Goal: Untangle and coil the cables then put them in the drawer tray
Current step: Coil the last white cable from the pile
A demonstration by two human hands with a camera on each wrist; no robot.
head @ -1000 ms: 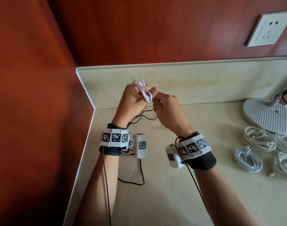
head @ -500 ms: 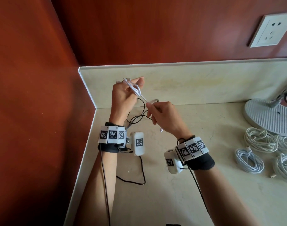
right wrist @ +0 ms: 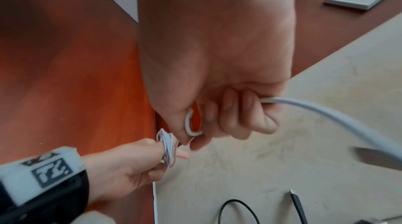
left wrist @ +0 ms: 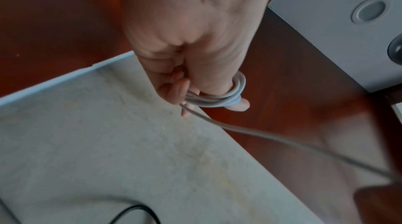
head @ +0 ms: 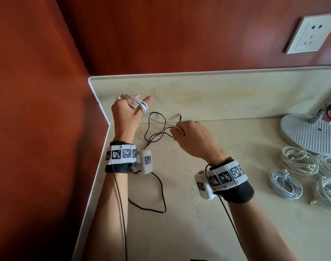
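While white cable (head: 142,105) wound on left hand (head: 126,114), free run taut down-right to right hand (head: 194,138).

Coil looped round left thumb and fingers (left wrist: 176,90), held above desk (head: 198,213) near the corner; left fingers curled, clamping the loops. Right fingers (right wrist: 239,117) closed on the free strand, tail trailing out past the little finger. Strand axis: upper-left to lower-right, between the two hands. Next wrap likely carried by right hand toward left. Black cable (head: 155,129) loose on desk beneath. Drawer tray not in view.
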